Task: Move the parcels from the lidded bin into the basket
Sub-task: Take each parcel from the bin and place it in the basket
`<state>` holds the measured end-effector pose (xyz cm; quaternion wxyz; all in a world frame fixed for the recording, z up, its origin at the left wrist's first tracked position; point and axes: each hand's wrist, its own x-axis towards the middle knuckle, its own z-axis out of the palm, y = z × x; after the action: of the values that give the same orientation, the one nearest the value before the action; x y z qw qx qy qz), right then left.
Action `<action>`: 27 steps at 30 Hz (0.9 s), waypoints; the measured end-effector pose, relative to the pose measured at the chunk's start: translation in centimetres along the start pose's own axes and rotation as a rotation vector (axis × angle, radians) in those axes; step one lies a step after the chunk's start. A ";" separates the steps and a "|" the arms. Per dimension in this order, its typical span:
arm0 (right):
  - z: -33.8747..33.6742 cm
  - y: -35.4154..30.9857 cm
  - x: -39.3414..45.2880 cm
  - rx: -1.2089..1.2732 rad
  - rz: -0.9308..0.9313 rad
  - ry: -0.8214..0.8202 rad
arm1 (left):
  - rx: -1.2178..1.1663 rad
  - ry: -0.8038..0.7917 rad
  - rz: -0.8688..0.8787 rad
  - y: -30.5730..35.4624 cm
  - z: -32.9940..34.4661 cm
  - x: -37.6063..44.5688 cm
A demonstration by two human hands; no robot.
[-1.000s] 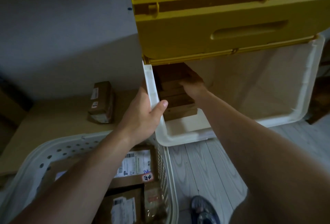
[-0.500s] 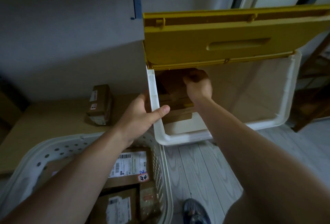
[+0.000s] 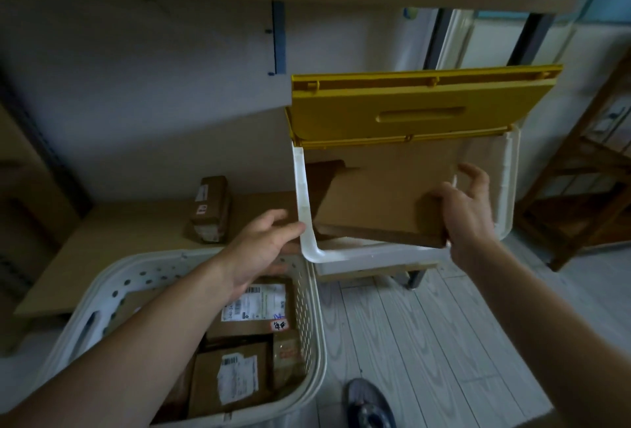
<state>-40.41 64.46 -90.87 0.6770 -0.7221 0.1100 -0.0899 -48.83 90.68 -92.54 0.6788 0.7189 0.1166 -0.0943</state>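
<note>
While the yellow lid [image 3: 420, 110] stands up at the back of the white bin [image 3: 505, 188], the way in is wide open for arms and boxes. The right hand [image 3: 467, 209] grips a flat brown parcel [image 3: 379, 202] by its right edge, thumb on top and fingers curled behind, and the parcel tilts up over the bin's front rim. It looks like it is on its way out. Holding it by one edge probably lets it slide up past the lid.

Behind it, more brown parcels [image 3: 324, 178] sit low in the bin's left corner, so the job is not done.

The left hand [image 3: 263, 250] holds nothing. Its fingers are loose and straight, right by the bin's left wall; I cannot tell if they touch it. It may be there to steady the bin, or to help catch the parcel.

Just below, the white basket [image 3: 314, 318] with holes in its sides sits close to the bin, so the trip is short. Some labelled parcels [image 3: 252, 308] lie in it already. One small box [image 3: 211, 209] rests on the low cardboard shelf [image 3: 119, 233] behind the basket.
</note>
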 end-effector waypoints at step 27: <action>17.7 -3.1 -8.6 0.167 -0.131 -0.645 | -0.047 0.849 0.550 -1.6 -15.1 -7.0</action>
<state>-43.64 84.04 -88.78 0.7265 -0.6609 -0.1643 0.0913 -56.31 105.52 -91.11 0.5872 0.6825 0.1905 0.3913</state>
